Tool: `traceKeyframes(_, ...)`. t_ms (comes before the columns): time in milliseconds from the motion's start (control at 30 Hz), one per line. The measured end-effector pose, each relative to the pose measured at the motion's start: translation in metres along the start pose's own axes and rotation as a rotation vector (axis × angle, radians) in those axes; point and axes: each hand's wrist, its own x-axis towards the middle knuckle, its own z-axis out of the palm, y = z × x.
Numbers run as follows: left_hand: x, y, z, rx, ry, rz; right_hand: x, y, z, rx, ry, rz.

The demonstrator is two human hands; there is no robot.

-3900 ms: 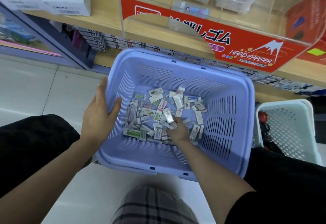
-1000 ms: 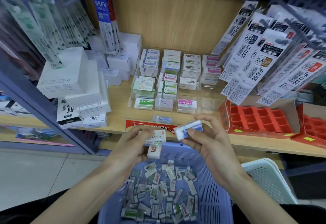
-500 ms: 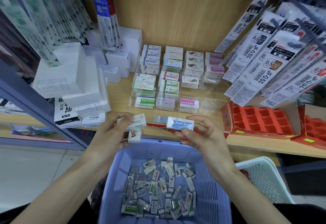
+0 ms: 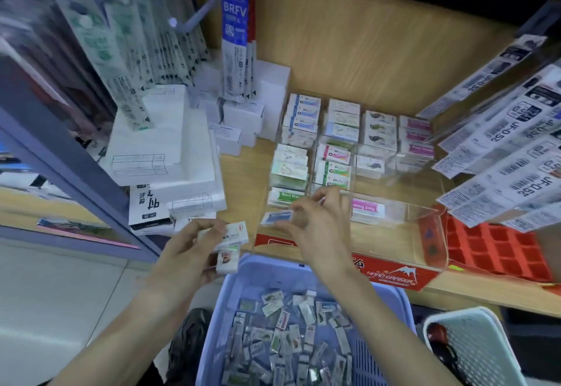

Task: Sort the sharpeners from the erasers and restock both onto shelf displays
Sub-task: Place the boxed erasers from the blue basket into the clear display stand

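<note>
Lowest in the frame, the purple basket (image 4: 394, 293) sits against me with the loose erasers (image 4: 288, 340) heaped on its floor. Just above its left rim my left hand (image 4: 182, 252) has its fingers curled round a small stack of white erasers (image 4: 233, 235), so it is full. My right hand (image 4: 318, 224) is at centre frame, the nearer one to the display. Its fingers pinch a blue eraser (image 4: 277, 218) by the right-hand end.

That eraser's long axis runs left to right across the frame, and it hangs at the front left corner of the clear display tray (image 4: 425, 218). The green stack (image 4: 285, 197) is just above it and the pink stack (image 4: 367, 208) is to the right. My own fingers hide the slot between them. Blue-sleeved packs (image 4: 303, 118) stand in the far left column, straight up-frame. I judge the coming move is a short push forward over the front wall, keeping the eraser crosswise.
</note>
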Motion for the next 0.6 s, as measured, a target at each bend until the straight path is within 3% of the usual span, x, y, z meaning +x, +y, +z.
traceKeyframes(100,0.001,-0.002,0.000,-0.007,-0.016,0.004,0.009,0.003,0.003,-0.160,-0.158,0.097)
traceKeyframes(333,0.003,-0.004,0.011,0.009,-0.041,0.026,0.019,-0.011,0.007,-0.568,-0.204,0.098)
traceKeyframes(500,0.002,-0.006,0.020,-0.007,-0.086,0.025,0.018,-0.005,0.003,-0.488,-0.203,0.089)
traceKeyframes(600,0.000,-0.006,0.021,-0.005,-0.114,0.043,0.007,0.007,-0.004,-0.168,-0.137,0.026)
